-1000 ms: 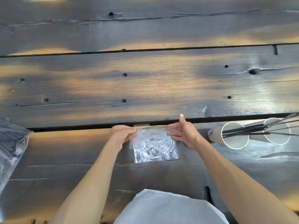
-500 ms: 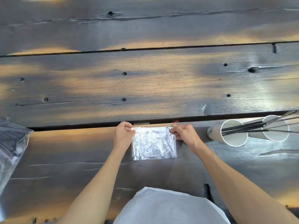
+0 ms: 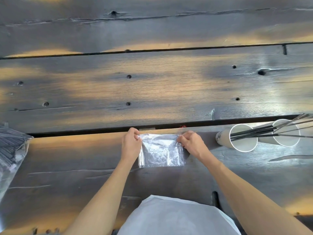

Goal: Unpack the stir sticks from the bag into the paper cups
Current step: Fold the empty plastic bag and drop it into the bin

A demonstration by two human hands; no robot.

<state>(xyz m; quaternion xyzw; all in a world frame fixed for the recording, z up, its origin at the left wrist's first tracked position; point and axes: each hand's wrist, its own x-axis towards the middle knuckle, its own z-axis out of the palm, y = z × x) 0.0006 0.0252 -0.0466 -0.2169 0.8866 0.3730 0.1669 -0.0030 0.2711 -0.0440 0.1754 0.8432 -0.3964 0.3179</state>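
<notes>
A small clear plastic bag lies flat on the dark wooden table, right in front of me, and looks empty. My left hand pinches its top left corner. My right hand pinches its top right corner. Two white paper cups stand at the right with several thin black stir sticks leaning out of them. A larger clear bag of black stir sticks lies at the left edge, partly cut off.
The wooden table has plank gaps running left to right, one just beyond the small bag. My white garment shows at the bottom centre.
Both hands have closed on the small bag's top corners; a second ago my right hand lay flat and open on it. The bag now lies square and flatter.
</notes>
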